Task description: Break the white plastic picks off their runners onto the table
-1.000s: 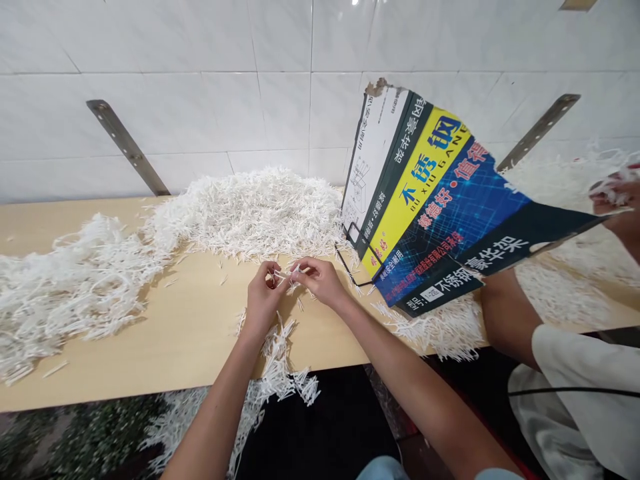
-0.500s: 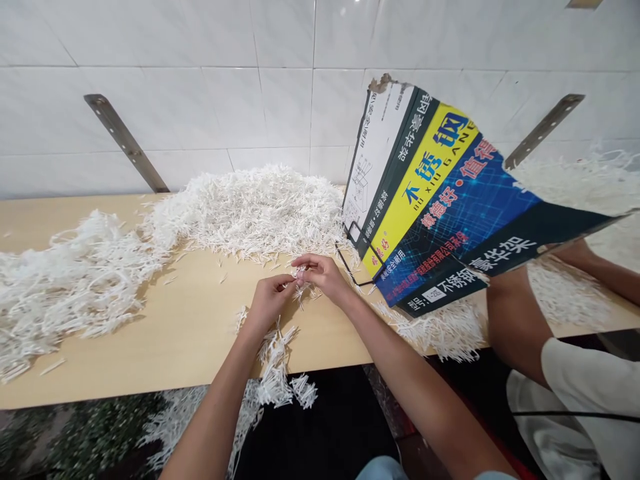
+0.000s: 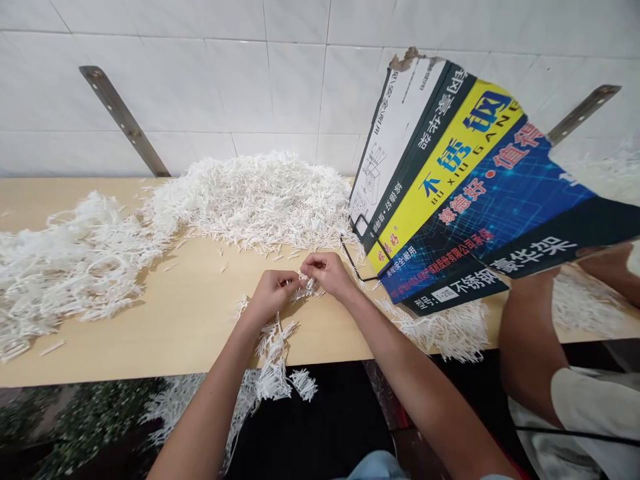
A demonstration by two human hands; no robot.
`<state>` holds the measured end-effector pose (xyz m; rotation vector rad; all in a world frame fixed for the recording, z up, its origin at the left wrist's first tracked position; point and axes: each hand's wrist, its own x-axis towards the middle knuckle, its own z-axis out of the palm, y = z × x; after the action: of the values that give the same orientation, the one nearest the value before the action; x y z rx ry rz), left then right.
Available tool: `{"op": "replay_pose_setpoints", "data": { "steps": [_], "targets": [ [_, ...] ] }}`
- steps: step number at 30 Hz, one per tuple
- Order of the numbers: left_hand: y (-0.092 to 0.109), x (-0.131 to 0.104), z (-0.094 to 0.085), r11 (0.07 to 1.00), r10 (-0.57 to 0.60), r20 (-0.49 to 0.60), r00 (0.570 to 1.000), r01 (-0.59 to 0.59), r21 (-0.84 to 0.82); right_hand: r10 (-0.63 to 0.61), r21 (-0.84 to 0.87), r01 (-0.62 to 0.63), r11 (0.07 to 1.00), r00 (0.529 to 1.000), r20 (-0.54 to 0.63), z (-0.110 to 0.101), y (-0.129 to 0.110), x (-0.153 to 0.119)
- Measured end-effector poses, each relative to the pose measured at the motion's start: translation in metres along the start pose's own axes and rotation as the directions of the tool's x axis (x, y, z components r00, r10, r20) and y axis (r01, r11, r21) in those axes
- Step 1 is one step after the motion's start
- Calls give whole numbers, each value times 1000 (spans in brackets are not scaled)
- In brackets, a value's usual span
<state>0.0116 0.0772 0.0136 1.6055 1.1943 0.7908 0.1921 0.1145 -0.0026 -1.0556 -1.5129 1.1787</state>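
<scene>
Near the middle of the pale wooden table (image 3: 190, 333), my left hand (image 3: 275, 291) and my right hand (image 3: 327, 272) nearly meet, thumbs and forefingers pinched on thin white strands. A small cluster of white pieces (image 3: 311, 288) lies right under the fingertips. Behind them spreads a big heap of short white pieces (image 3: 265, 200). Below my left wrist, a white bunch (image 3: 275, 360) hangs over the table's front edge. Exactly which piece each hand pinches is too small to tell.
Longer tangled white strands (image 3: 75, 267) cover the left side. A printed cardboard sheet (image 3: 450, 193) stands tilted at the right. Beyond it are another person's arm (image 3: 527, 333) and more white pieces (image 3: 585, 300). Metal brackets (image 3: 123, 120) are on the tiled wall.
The view has shifted slightly, with the cardboard now larger and farther right. My fingertips have drawn a little apart, and my left hand sits more level beside the small cluster.
</scene>
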Motion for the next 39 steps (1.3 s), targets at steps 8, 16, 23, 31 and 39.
{"op": "replay_pose_setpoints", "data": {
  "steps": [8, 16, 23, 31, 39],
  "targets": [
    [-1, -2, -1, 998, 46, -40, 998, -44, 32, -4, 93, 28, 995, 970, -243, 3, 5, 4],
    [-4, 3, 0, 995, 30, -192, 981, -47, -85, -92, -125, 100, 987, 994, 63, 6, -11, -4],
    [-4, -1, 0, 1000, 14, -40, 999, -15, -19, -32, 41, 52, 998, 920, -392, -2, 12, 3],
    [-7, 1, 0, 994, 8, -190, 982, -29, -105, -189, -113, 171, 979, 967, -170, 1, -3, 1],
    [-6, 2, 0, 993, 23, -164, 986, -42, -113, -73, -95, 66, 993, 994, -80, -4, 0, 4]
  ]
}}
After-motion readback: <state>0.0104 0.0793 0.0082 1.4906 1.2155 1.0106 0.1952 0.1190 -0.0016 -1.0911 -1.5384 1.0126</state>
